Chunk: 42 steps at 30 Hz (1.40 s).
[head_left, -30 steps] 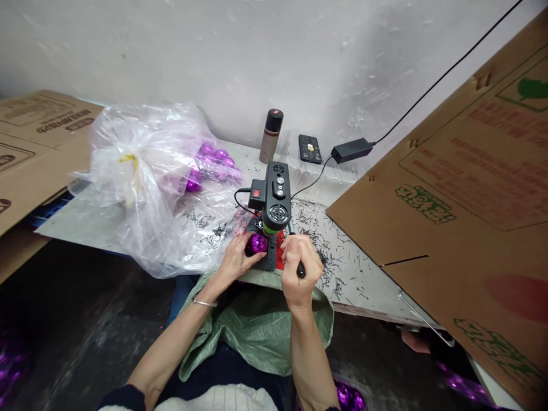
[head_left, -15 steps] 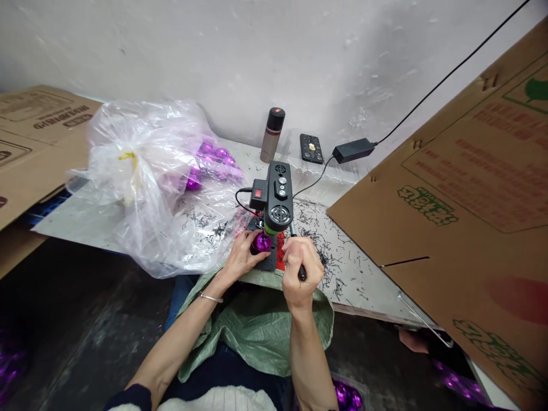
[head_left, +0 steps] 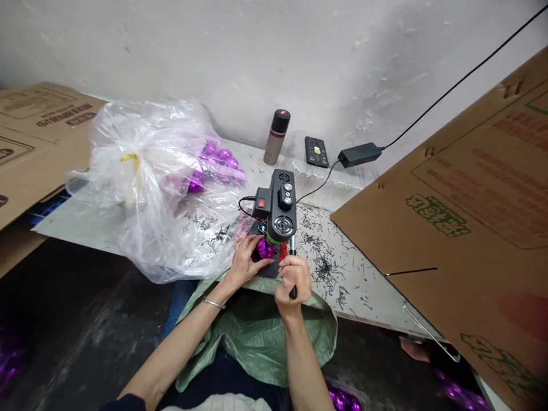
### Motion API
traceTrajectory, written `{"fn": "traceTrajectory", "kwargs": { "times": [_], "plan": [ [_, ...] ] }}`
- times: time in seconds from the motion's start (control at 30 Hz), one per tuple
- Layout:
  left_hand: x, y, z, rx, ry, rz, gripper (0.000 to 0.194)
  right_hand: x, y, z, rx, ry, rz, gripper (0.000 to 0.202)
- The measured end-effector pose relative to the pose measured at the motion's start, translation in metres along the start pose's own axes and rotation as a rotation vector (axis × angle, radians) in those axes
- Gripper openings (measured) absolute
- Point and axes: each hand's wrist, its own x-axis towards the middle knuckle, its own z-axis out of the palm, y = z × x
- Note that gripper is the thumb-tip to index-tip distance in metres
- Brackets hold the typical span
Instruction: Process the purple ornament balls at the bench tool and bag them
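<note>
A shiny purple ball (head_left: 266,249) sits under the head of a small black press machine (head_left: 283,204). Thumb and fingers of my left hand (head_left: 247,261) curve around the ball's left side and front, gripping it in place. My right hand (head_left: 294,279) is wrapped around the black-tipped lever handle (head_left: 293,292) at the machine's right side. The ball's top is hidden by the machine's head. Red material (head_left: 283,251) shows beside the machine's dark base.
A clear plastic bag (head_left: 145,217) with purple balls (head_left: 222,157) lies left. Behind stand a bottle (head_left: 277,137), a phone (head_left: 315,152) and a power adapter (head_left: 359,154). Cardboard boxes (head_left: 471,245) flank the table; dark scraps (head_left: 325,265) litter it. A green sack (head_left: 252,337) hangs in front.
My right hand has moved slightly down and left with the lever handle. My left hand stays around the ball under the machine. The whole view has shifted a little.
</note>
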Motion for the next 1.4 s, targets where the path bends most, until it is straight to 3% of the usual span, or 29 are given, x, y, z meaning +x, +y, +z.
{"fn": "traceTrajectory", "kwargs": {
  "times": [0.17,0.8,1.4],
  "plan": [
    [0.000,0.001,-0.001,0.003,-0.028,-0.015,0.065,-0.013,0.009,0.006,-0.009,0.035,0.000,0.031],
    [0.001,0.003,0.000,-0.023,-0.041,-0.039,0.062,-0.020,0.018,0.016,-0.027,0.148,-0.009,0.038],
    [0.002,0.001,0.001,-0.024,-0.026,-0.015,0.059,-0.020,0.021,0.017,-0.031,0.131,-0.046,0.037]
  ]
}}
